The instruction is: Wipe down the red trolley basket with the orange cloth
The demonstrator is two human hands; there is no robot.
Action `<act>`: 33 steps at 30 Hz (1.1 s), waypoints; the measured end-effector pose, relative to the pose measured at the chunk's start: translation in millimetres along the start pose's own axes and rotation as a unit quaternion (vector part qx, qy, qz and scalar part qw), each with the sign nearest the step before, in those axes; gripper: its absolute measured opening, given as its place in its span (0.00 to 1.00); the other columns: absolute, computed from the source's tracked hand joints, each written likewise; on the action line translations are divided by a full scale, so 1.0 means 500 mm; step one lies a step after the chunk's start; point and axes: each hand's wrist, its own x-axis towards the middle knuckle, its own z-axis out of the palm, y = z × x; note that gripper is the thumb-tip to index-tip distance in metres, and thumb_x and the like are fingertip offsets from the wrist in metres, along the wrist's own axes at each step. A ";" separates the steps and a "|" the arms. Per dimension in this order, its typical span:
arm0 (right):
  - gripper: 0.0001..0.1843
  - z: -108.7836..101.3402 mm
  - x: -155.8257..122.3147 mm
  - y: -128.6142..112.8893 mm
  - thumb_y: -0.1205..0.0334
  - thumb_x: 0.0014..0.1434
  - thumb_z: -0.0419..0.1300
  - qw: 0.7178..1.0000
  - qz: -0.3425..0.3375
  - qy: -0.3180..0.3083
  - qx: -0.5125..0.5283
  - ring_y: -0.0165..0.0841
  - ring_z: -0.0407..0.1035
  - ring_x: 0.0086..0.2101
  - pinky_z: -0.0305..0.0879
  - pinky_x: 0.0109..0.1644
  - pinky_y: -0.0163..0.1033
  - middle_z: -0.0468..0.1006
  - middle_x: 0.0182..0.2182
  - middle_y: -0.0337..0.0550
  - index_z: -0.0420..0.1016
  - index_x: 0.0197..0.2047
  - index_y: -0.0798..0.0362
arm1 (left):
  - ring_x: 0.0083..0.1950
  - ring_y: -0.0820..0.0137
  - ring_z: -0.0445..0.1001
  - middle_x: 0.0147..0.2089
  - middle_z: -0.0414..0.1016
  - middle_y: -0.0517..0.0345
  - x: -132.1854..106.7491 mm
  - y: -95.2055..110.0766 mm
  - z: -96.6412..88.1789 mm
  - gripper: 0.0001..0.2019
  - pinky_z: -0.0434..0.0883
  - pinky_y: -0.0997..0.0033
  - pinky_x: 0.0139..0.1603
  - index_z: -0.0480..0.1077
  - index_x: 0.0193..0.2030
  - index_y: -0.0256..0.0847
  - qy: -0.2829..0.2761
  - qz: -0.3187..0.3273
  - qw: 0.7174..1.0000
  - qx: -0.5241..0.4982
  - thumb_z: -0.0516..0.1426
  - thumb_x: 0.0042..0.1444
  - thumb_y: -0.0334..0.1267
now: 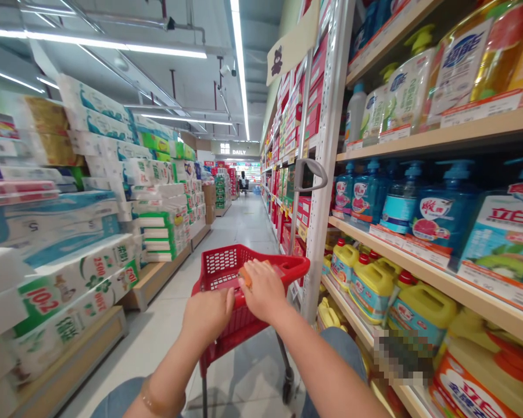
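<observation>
Two forearms run up from the bottom edge of my feed, the left one wearing a thin bracelet (150,400) at the wrist. My left hand (207,316) is clenched on the near rim of the red basket (226,261), thumb pointing toward the other hand. My right hand (264,290) lies palm down on the same rim just beside it, over an orange piece (245,276). Its fingers are hidden from me, so I cannot tell whether they grip. The red basket stands on a wheeled frame in the aisle, close to the right-hand shelving. Beside it on the low shelf sit yellow jugs (370,284) with red caps, and on the shelf above them blue pump bottles (440,215). Across the pale floor (165,325), well apart, paper packs (113,174) are stacked high on low wooden platforms. Far down the aisle a sign (235,150) reads DAILY.
</observation>
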 end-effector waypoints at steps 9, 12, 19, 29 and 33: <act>0.20 -0.003 -0.002 0.045 0.58 0.65 0.49 0.998 0.049 0.030 -0.003 0.40 0.64 0.55 0.52 0.63 0.49 0.73 0.53 0.51 0.70 0.55 0.58 | 0.33 0.67 0.73 0.29 0.76 0.51 0.016 -0.060 0.037 0.25 0.61 0.69 0.34 0.67 0.24 0.40 0.011 0.059 0.987 -0.147 0.37 0.64 0.44; 0.21 0.007 -0.011 0.026 0.58 0.64 0.49 0.998 0.051 0.044 0.001 0.41 0.63 0.55 0.52 0.63 0.50 0.73 0.53 0.53 0.70 0.55 0.60 | 0.31 0.66 0.72 0.27 0.75 0.50 0.017 -0.022 0.057 0.25 0.59 0.69 0.32 0.66 0.22 0.40 0.044 0.008 0.990 -0.131 0.38 0.63 0.43; 0.21 -0.023 -0.046 0.040 0.58 0.63 0.50 0.995 -0.057 0.019 0.073 0.36 0.61 0.57 0.52 0.64 0.47 0.71 0.55 0.46 0.68 0.57 0.54 | 0.30 0.70 0.69 0.25 0.72 0.56 0.020 -0.020 0.088 0.24 0.62 0.71 0.34 0.66 0.24 0.40 0.058 0.152 0.943 -0.291 0.38 0.64 0.44; 0.20 -0.005 -0.059 0.017 0.59 0.63 0.50 0.994 -0.023 0.051 0.088 0.38 0.64 0.55 0.54 0.63 0.49 0.74 0.52 0.47 0.70 0.55 0.55 | 0.31 0.68 0.69 0.28 0.72 0.54 0.047 0.014 0.145 0.21 0.64 0.68 0.36 0.65 0.26 0.41 0.168 0.095 0.923 -0.332 0.38 0.64 0.42; 0.17 -0.019 -0.060 0.039 0.59 0.64 0.49 0.995 -0.026 0.028 0.097 0.35 0.66 0.52 0.57 0.60 0.46 0.76 0.49 0.44 0.71 0.52 0.51 | 0.36 0.68 0.70 0.32 0.73 0.54 0.061 -0.018 0.167 0.22 0.66 0.67 0.40 0.67 0.31 0.41 0.109 0.104 0.921 -0.359 0.36 0.65 0.44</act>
